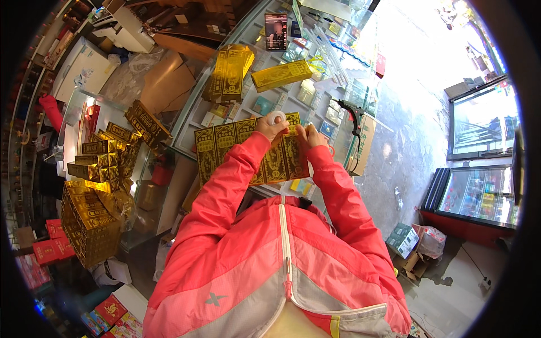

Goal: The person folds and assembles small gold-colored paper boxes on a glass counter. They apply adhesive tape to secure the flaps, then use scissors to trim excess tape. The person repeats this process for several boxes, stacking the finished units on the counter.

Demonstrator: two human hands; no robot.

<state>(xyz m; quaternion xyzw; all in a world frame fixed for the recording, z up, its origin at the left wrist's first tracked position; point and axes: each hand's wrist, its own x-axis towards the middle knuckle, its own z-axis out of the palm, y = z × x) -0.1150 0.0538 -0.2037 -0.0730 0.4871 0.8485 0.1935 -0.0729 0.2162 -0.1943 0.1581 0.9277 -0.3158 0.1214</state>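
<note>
A flat gold and dark patterned cardboard sheet [225, 135], creased into several panels, lies on the glass counter in front of me. Over its far edge, my left hand [269, 130] is closed on a small white roll of tape [276, 118]. My right hand [309, 136] is just to the right, above the sheet's right end. Its fingers are pinched together, and anything between them is too small to make out. A reddish loop [331, 150] shows beside the right wrist; what it belongs to is hidden.
Beyond the sheet lie a stack of flat gold cards [230, 73], a folded gold box [282, 75], yellow-green scissors [318, 63] and a phone [276, 32]. A black glue gun [354, 115] with a cord rests at the right edge. Stacked gold boxes [93, 219] stand at left.
</note>
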